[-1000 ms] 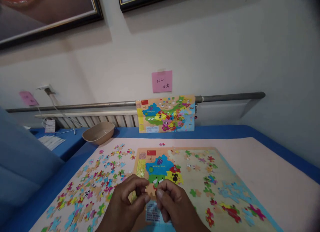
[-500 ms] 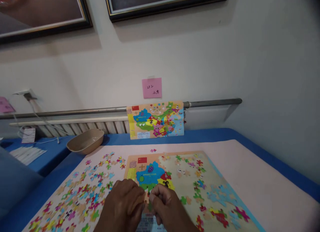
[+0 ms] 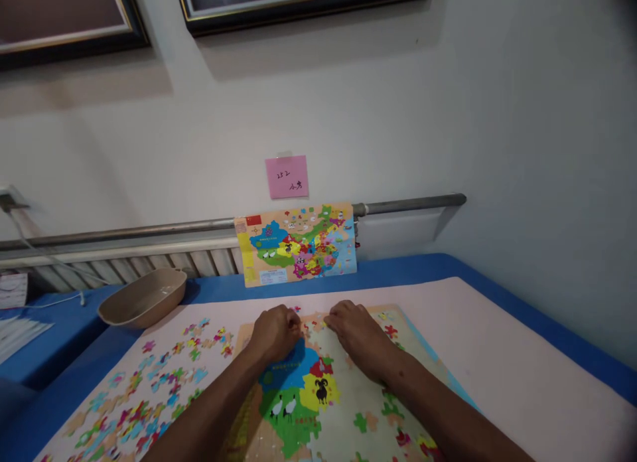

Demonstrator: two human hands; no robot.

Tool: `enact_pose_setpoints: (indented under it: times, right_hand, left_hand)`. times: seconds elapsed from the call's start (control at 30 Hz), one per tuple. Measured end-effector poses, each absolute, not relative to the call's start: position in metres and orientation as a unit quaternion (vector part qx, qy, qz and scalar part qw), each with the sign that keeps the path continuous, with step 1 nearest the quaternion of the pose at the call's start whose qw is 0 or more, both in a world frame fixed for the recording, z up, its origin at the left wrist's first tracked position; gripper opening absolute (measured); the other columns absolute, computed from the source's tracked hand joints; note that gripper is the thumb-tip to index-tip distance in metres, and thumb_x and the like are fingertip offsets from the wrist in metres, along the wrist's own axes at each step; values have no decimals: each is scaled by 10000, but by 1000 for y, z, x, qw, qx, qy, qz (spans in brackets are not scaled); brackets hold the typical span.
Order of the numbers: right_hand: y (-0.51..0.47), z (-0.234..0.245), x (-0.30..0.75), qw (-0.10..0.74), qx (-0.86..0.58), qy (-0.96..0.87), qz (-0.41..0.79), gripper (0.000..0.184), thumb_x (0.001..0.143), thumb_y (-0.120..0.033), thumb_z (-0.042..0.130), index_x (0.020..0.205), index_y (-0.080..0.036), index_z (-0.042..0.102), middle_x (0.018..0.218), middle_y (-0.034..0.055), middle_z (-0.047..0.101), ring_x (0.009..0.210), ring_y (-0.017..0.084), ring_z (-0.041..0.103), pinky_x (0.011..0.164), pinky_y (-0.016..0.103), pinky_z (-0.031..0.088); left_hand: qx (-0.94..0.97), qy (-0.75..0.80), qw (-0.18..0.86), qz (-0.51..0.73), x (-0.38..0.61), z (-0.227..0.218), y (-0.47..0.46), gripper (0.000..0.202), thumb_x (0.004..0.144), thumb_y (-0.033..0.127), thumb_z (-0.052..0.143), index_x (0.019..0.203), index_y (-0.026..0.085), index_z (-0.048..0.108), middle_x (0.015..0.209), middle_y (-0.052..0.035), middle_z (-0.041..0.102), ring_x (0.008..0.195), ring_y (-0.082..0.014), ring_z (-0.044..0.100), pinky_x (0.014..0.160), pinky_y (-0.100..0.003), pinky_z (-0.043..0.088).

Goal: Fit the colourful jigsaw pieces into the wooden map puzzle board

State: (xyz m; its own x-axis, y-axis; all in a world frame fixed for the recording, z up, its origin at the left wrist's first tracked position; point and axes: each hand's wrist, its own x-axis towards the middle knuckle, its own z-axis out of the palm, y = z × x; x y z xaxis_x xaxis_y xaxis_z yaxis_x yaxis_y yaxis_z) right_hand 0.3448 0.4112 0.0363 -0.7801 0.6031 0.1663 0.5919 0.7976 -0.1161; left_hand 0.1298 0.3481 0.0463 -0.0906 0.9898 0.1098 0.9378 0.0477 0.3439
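Note:
Both my hands reach to the far edge of a jigsaw puzzle board (image 3: 343,382), which shows part of a map. My left hand (image 3: 279,332) is closed over the upper left of the board, above the blue region; what its fingers hold, if anything, is hidden. Close by on the right, my right hand (image 3: 355,326) has its fingers bent together, tips down at the board's top edge. Small orange puzzle pieces (image 3: 313,326) with red marks lie between the hands. Joined green pieces with white birds (image 3: 283,409) and a yellow section with a black ram (image 3: 322,390) show below.
Many loose puzzle pieces (image 3: 149,402) spread over the pink sheet at left. A beige basin (image 3: 144,299) stands on the blue table cover (image 3: 213,291). Behind the board, a printed map picture (image 3: 298,246) leans below a pink note (image 3: 287,176) and a metal pipe (image 3: 413,203).
Both hands have moved away from me, from the board's lower middle to its top edge, and are farther apart. The birds and ram are now uncovered. The view has shifted slightly right.

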Motion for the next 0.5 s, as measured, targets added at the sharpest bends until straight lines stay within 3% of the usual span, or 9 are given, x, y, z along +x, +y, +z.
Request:
enact_pose_setpoints:
  times: [0.27,0.5]
  right_hand:
    - [413,26,344,135,-293,-945,49,341,884,-26,467,1131,-196,629,1254,102,565,1182,250,421,900,372,327]
    - [413,23,341,115,-300,-945,54,353,881,-29,453,1146,-181,628,1245,123,564,1199,266,418,926,389,337]
  left_hand:
    - [676,719,80,139,138,38,369,197,784,176,597,836,250,772,912,-38,758,843,-228,679,650,-294,383]
    - [670,726,91,127,141,39,374,170,755,187,600,761,247,759,829,-32,755,771,-224,678,590,-299,334]
